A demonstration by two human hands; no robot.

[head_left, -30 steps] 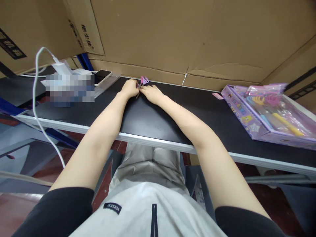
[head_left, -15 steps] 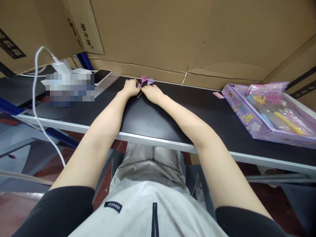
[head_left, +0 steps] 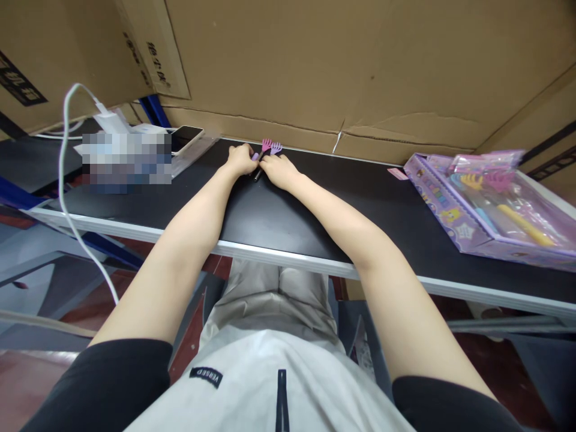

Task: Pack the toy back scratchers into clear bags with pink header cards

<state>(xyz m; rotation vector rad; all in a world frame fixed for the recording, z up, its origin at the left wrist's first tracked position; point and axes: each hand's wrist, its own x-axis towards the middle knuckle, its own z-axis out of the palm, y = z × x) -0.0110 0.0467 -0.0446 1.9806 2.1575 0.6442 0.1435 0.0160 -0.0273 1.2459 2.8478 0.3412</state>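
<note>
Near the back of the black shelf, my hands almost meet over two small back scratchers. The pink claw head [head_left: 266,144] and the purple claw head [head_left: 276,148] stick out side by side beyond my fingers. My left hand [head_left: 240,160] is closed, its fingertips pinching at a lilac handle end [head_left: 255,156]. My right hand [head_left: 279,171] is closed over the rods just below the claw heads. A dark rod end [head_left: 257,175] shows between the hands. My fingers hide most of both scratchers, so which hand holds which one is unclear.
On the right sits a purple display box [head_left: 468,231] with more scratchers in clear wrapping. A pink tag [head_left: 398,174] lies beside it. To the left are a phone [head_left: 186,139], a white charger [head_left: 111,122] with cable, and a blurred patch. Cardboard [head_left: 288,66] walls the back.
The claw heads have shifted slightly right, and the pink one has tilted further right. Both hands stay nearly in place, still closed at the scratchers.
</note>
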